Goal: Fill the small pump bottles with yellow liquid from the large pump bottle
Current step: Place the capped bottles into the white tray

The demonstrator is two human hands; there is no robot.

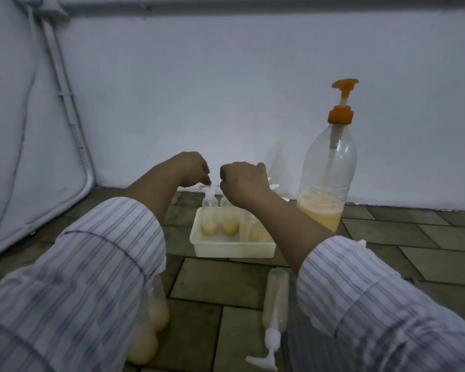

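Observation:
The large pump bottle (pixel 326 167) with an orange pump head stands on the floor at the right, yellow liquid filling only its bottom part. A white tray (pixel 234 249) holds several small pump bottles (pixel 209 218) with yellow liquid in them. My left hand (pixel 192 169) hovers over the tray's far left bottle, fingertips pinching its white pump head. My right hand (pixel 243 182) is curled over the bottles beside it; what it grips is hidden. Another small pump bottle (pixel 275 299) lies on its side on the floor, near my right sleeve.
More small filled bottles (pixel 151 326) sit on the floor under my left sleeve. A white wall runs close behind the tray. A folded white frame (pixel 65 103) leans in the left corner. The floor is brown tile.

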